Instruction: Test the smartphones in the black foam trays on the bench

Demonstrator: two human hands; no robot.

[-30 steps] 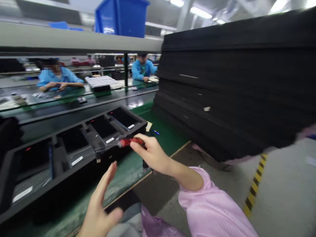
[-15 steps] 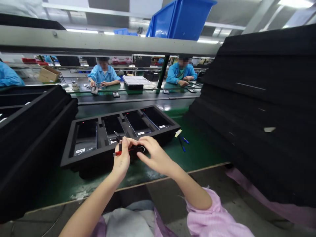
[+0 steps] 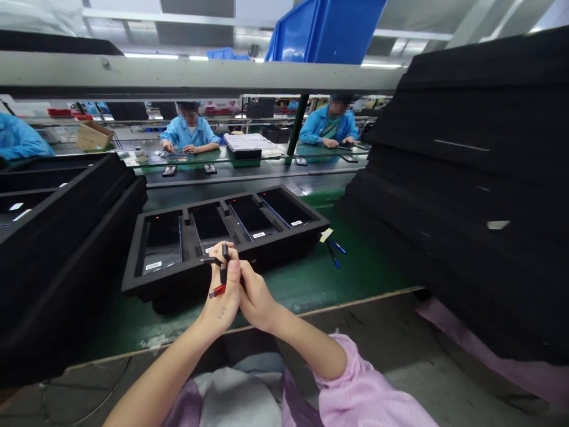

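My left hand (image 3: 223, 308) is closed around a bundle of short cables with plugs. Two black plugs (image 3: 224, 252) stick up past its fingers, and a red plug with a metal tip (image 3: 217, 291) points left under the thumb. Pressed against it is my right hand (image 3: 261, 301), its fingers curled in; what they grip is hidden between the hands. Just beyond them lies a black foam tray (image 3: 133, 276), with dark-screened phones (image 3: 164, 240) in its slots, each bearing a small white label.
Stacked black foam trays rise on the left (image 3: 111, 201) and right (image 3: 457, 190). Blue pens (image 3: 339, 247) and a yellowish paper piece (image 3: 326, 235) lie right of the tray. Across the conveyor (image 3: 249, 178), people in blue work at a bench. A blue bin (image 3: 324, 32) sits on the overhead shelf.
My right hand has drawn in against the left and its fingers have curled. The black round part with a light ring is now hidden. The plugs have turned more upright.
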